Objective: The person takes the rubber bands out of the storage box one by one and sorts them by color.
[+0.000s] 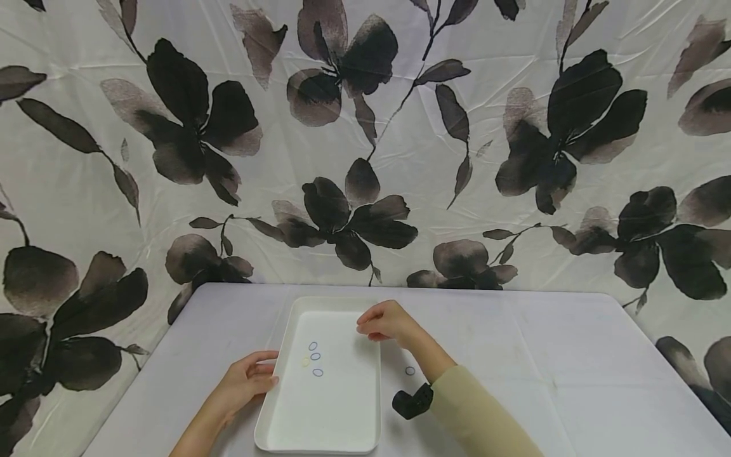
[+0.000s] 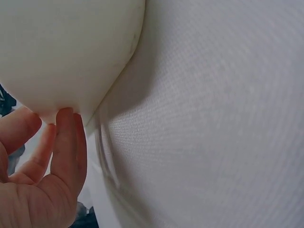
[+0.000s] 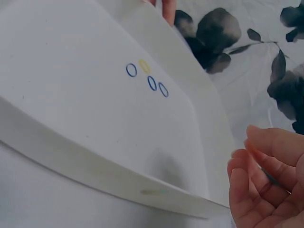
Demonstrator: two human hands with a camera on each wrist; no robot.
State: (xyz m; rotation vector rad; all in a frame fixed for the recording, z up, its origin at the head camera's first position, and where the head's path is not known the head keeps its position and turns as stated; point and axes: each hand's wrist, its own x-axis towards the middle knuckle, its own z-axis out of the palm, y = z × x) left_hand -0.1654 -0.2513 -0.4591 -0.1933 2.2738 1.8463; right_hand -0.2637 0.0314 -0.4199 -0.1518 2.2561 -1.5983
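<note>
A white rectangular tray [image 1: 320, 428] lies on the white-covered table. Inside it are several small thin rings, 3 blue, including one blue ring [image 1: 318, 376], and a yellow ring [image 3: 144, 72]. At the tray's left side, my left hand [image 1: 242, 384] holds the rim between thumb and fingers; in the left wrist view its fingertips meet the tray's outer wall. My right hand [image 1: 391, 322] hovers at the upper right rim, fingers loosely bent. Nothing shows between its fingers [image 3: 240, 183]. Another blue ring [image 1: 410, 375] sits on the table, right of the tray, below the right forearm.
A black device [image 1: 412, 401] is at the right wrist, beside the pale yellow sleeve [image 1: 480, 406]. The white tablecloth [image 1: 531, 368] extends right of the tray. Behind the table hangs a white curtain [image 1: 445, 209] with dark flowers.
</note>
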